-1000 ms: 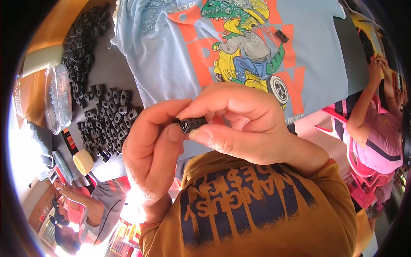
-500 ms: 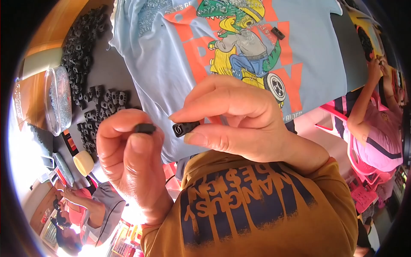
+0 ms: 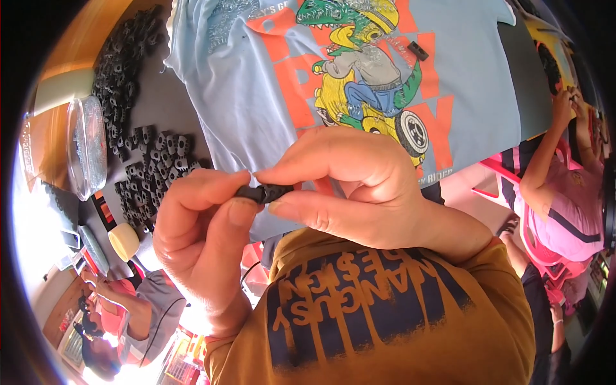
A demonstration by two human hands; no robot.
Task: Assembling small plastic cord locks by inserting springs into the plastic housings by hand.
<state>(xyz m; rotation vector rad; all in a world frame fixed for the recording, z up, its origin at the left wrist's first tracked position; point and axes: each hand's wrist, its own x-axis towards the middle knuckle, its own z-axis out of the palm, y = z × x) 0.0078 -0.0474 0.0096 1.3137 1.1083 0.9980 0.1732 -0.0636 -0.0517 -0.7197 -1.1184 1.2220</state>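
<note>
My left hand (image 3: 208,240) pinches a small dark plastic piece (image 3: 248,192) between thumb and forefinger. Between the thumb and fingers of my right hand (image 3: 366,186) is a small black block-shaped plastic part (image 3: 278,192). The two pieces meet end to end in front of my chest; fingertips hide part of both. Under and beyond my hands lies a light blue printed T-shirt (image 3: 468,83), spread over the dark table (image 3: 170,106). One more black part (image 3: 418,51) rests on the shirt's print.
Heaps of black plastic parts (image 3: 154,167) cover the table's left side. A clear tub (image 3: 88,147) of tiny shiny pieces stands farther left. More shiny bits (image 3: 234,19) lie on the shirt's far end. People sit at left and right, one on a pink chair (image 3: 536,231).
My left hand has moved right, bringing its dark piece against the end of the black part in my right hand. Earlier the two were apart. At right, another person's leg has come into view.
</note>
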